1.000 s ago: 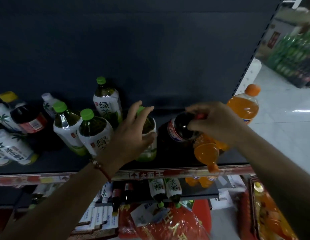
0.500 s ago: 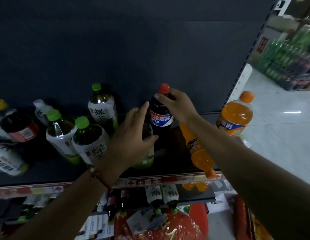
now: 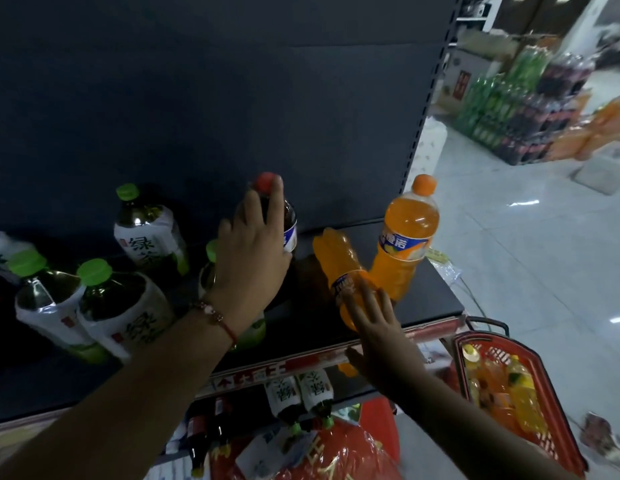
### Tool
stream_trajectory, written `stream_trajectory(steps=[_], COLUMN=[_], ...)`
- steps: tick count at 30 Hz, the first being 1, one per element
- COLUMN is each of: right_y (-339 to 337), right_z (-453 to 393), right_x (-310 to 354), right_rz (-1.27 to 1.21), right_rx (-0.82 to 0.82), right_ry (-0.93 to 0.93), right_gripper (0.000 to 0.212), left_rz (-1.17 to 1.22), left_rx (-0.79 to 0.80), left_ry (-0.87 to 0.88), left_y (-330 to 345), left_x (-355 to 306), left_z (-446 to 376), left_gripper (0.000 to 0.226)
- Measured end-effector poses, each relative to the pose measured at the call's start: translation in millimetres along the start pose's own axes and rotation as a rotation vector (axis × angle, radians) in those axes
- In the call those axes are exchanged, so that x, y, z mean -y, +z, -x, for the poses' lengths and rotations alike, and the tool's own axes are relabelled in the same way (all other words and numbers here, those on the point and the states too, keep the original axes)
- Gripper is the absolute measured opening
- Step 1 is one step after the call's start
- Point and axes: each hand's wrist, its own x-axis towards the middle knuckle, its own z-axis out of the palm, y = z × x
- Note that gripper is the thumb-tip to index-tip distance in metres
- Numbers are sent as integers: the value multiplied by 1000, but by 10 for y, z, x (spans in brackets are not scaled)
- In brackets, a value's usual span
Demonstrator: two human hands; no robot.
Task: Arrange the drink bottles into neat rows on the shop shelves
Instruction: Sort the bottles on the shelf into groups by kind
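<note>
A dark cola bottle (image 3: 289, 227) with a red cap stands upright at the back of the black shelf (image 3: 419, 299). My left hand (image 3: 253, 258) lies against its neck with fingers straight, the index fingertip at the cap. An orange soda bottle (image 3: 336, 261) lies on its side, cap end over the shelf's front edge. My right hand (image 3: 374, 323) has spread, straight fingers on that bottle's lower end. Another orange soda bottle (image 3: 405, 237) stands upright at the shelf's right end. Green tea bottles (image 3: 149, 233) (image 3: 118, 306) (image 3: 42, 303) stand to the left, one (image 3: 209, 268) partly hidden behind my left wrist.
A red basket (image 3: 547, 368) with yellow and orange bottles sits at the lower right on the floor. Bottles (image 3: 301, 393) lie on the lower shelf above a red bag (image 3: 336, 455). Stacked drink packs (image 3: 509, 116) stand across the aisle.
My left hand left the green tea bottle and moved up onto the cola bottle. My right hand let go of the cola cap and dropped to the lying orange bottle.
</note>
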Motion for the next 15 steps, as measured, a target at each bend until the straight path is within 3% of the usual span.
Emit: stream_trajectory(steps=[3,7,12,15], right_y=[73,-94,-715,-1212], right_z=[20,33,102,44], right_x=[-21,-7,27,86], right_rz=[-20,-43,-121,-47], right_rx=[-77,-62,28,43], right_ry=[3,29,27,-4], right_gripper=[90,87,93,80], left_rz=[-97,-165,-185,-198], left_rx=[-25,-13,-8,7], left_ry=[1,15,12,13], left_y=[24,10,66,50], left_x=[7,28,15,7], left_z=[35,34,39,42], left_gripper=[104,97,97,95])
